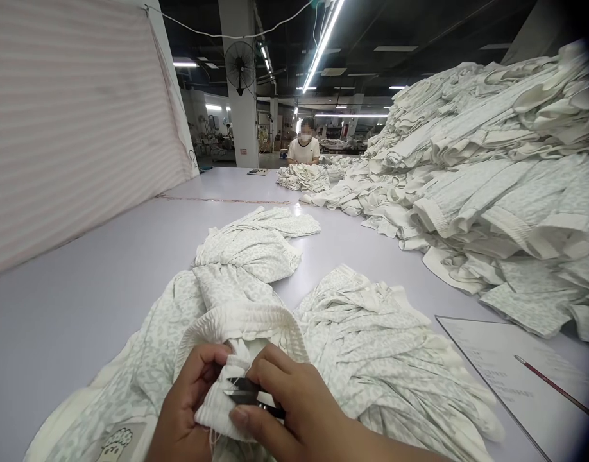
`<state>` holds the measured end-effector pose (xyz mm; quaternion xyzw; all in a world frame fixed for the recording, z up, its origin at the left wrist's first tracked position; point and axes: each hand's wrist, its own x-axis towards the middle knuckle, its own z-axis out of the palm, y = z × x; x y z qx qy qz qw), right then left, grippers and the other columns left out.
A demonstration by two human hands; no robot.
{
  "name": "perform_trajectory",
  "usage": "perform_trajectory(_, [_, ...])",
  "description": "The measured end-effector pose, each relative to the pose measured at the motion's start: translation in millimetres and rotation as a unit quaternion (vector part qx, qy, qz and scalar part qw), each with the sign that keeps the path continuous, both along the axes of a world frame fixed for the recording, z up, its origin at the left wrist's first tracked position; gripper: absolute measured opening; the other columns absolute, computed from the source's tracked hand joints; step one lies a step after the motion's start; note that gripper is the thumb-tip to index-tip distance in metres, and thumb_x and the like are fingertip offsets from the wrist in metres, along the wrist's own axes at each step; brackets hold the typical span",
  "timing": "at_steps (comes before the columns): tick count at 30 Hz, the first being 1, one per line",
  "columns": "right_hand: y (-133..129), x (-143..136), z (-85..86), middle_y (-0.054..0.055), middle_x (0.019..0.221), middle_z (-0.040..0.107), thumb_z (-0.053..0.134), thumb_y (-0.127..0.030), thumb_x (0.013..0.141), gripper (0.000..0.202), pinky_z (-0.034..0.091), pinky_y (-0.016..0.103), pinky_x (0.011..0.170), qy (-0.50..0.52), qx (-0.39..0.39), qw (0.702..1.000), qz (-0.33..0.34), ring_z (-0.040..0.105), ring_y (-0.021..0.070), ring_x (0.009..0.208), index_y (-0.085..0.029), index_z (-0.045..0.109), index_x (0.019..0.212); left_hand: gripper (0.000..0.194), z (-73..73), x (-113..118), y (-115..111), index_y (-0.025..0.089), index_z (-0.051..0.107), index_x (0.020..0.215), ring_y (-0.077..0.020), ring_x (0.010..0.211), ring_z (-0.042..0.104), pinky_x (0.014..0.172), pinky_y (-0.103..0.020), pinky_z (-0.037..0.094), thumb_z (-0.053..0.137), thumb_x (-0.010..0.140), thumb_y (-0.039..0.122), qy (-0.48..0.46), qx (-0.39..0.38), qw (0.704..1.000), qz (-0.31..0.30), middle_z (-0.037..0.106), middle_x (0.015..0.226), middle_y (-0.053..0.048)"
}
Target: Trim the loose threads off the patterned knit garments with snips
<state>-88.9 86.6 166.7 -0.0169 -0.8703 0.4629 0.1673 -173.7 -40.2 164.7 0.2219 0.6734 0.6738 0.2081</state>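
My left hand [191, 391] is closed on the white ribbed edge of a pale garment [249, 314] with a grey-green leopard print. In my right hand [287, 391] is a small pair of black thread snips [244, 390], gripped between thumb and fingers. Their blades lie against the ribbed cuff [212, 405], close to my left fingers. Loose white threads hang around the blades and below the cuff. Part of the snips is hidden by my right hand. Lower left, the garment shows a cartoon print [115, 444].
Similar garments lie bunched on the table [83, 308], one pile [371, 340] just right of my hands. A tall heap of garments [491, 160] rises at right. Beneath it are a printed sheet [506, 366] and a pencil [554, 385]. Another person [303, 149] sits across the table.
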Motion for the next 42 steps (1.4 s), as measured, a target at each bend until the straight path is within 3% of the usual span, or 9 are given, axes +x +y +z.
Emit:
perform_trajectory(4, [1.3, 4.5, 6.5, 0.002, 0.085, 0.056, 0.059, -0.030, 0.085, 0.010, 0.041, 0.025, 0.063, -0.005, 0.002, 1.000, 0.019, 0.056, 0.0160, 0.073, -0.020, 0.059, 0.081, 0.033, -3.9, -2.1, -2.5, 0.027, 0.053, 0.090, -0.0149, 0.075, 0.059, 0.066, -0.021, 0.048, 0.070, 0.062, 0.019, 0.005, 0.000, 1.000, 0.000, 0.062, 0.092, 0.003])
perform_trajectory(9, [7.8, 15.8, 15.1, 0.003, 0.092, 0.058, 0.050, -0.041, 0.092, 0.024, 0.044, 0.021, 0.071, 0.020, -0.068, 0.980, 0.183, 0.059, 0.0151, 0.080, -0.022, 0.064, 0.087, 0.037, 3.1, 0.6, -2.2, 0.028, 0.052, 0.089, -0.0107, 0.062, 0.055, 0.052, -0.018, 0.042, 0.074, 0.060, 0.025, -0.058, -0.026, 0.998, 0.008, 0.063, 0.086, 0.006])
perform_trajectory(12, [9.2, 16.4, 11.2, 0.004, 0.090, 0.058, 0.051, -0.043, 0.090, 0.026, 0.044, 0.024, 0.070, 0.020, -0.067, 0.989, 0.132, 0.059, 0.0170, 0.080, -0.021, 0.064, 0.089, 0.036, 7.1, 2.2, -0.9, 0.027, 0.051, 0.089, -0.0114, 0.058, 0.055, 0.050, -0.020, 0.042, 0.075, 0.062, 0.034, -0.071, -0.018, 0.997, 0.002, 0.064, 0.082, 0.005])
perform_trajectory(16, [5.0, 11.1, 2.3, 0.003, 0.084, 0.056, 0.060, -0.043, 0.083, 0.022, 0.042, 0.025, 0.061, 0.020, -0.012, 0.998, 0.056, 0.056, 0.0168, 0.072, -0.021, 0.061, 0.088, 0.033, 5.7, 0.9, -0.3, 0.026, 0.051, 0.089, -0.0134, 0.061, 0.057, 0.053, -0.021, 0.043, 0.072, 0.065, 0.034, -0.062, 0.000, 0.998, -0.009, 0.063, 0.079, 0.004])
perform_trajectory(21, [-3.2, 5.3, -1.7, 0.004, 0.086, 0.057, 0.057, -0.041, 0.084, 0.021, 0.040, 0.026, 0.058, 0.037, 0.023, 0.998, 0.042, 0.055, 0.0167, 0.068, -0.021, 0.059, 0.088, 0.030, -0.6, -2.9, -1.8, 0.027, 0.051, 0.089, -0.0136, 0.065, 0.055, 0.056, -0.021, 0.045, 0.065, 0.063, 0.021, -0.044, 0.005, 0.999, -0.017, 0.061, 0.078, 0.005])
perform_trajectory(26, [-6.2, 4.3, -2.7, 0.002, 0.081, 0.055, 0.055, -0.032, 0.085, 0.011, 0.036, 0.025, 0.054, 0.064, 0.042, 0.997, 0.032, 0.053, 0.0150, 0.063, -0.021, 0.057, 0.083, 0.028, -3.4, -3.9, -3.6, 0.028, 0.051, 0.089, -0.0128, 0.067, 0.055, 0.060, -0.021, 0.045, 0.063, 0.065, 0.019, 0.007, 0.001, 1.000, -0.015, 0.059, 0.078, 0.006])
perform_trajectory(32, [-4.9, 8.9, -3.9, 0.003, 0.082, 0.055, 0.056, -0.042, 0.084, 0.022, 0.037, 0.026, 0.054, 0.023, 0.065, 0.997, 0.014, 0.053, 0.0168, 0.064, -0.020, 0.056, 0.086, 0.038, -6.2, -1.9, -5.0, 0.030, 0.048, 0.093, -0.0122, 0.069, 0.054, 0.062, -0.021, 0.045, 0.058, 0.062, 0.011, 0.023, -0.005, 0.999, -0.023, 0.056, 0.088, 0.007])
perform_trajectory(42, [-5.4, 11.0, -3.1, 0.002, 0.078, 0.056, 0.057, -0.039, 0.084, 0.020, 0.032, 0.023, 0.048, 0.016, 0.167, 0.986, 0.003, 0.050, 0.0134, 0.056, -0.019, 0.057, 0.081, 0.042, -7.6, -0.6, -7.2, 0.030, 0.051, 0.093, -0.0117, 0.080, 0.053, 0.072, -0.019, 0.041, 0.049, 0.057, 0.009, 0.110, -0.053, 0.992, -0.014, 0.053, 0.088, 0.009])
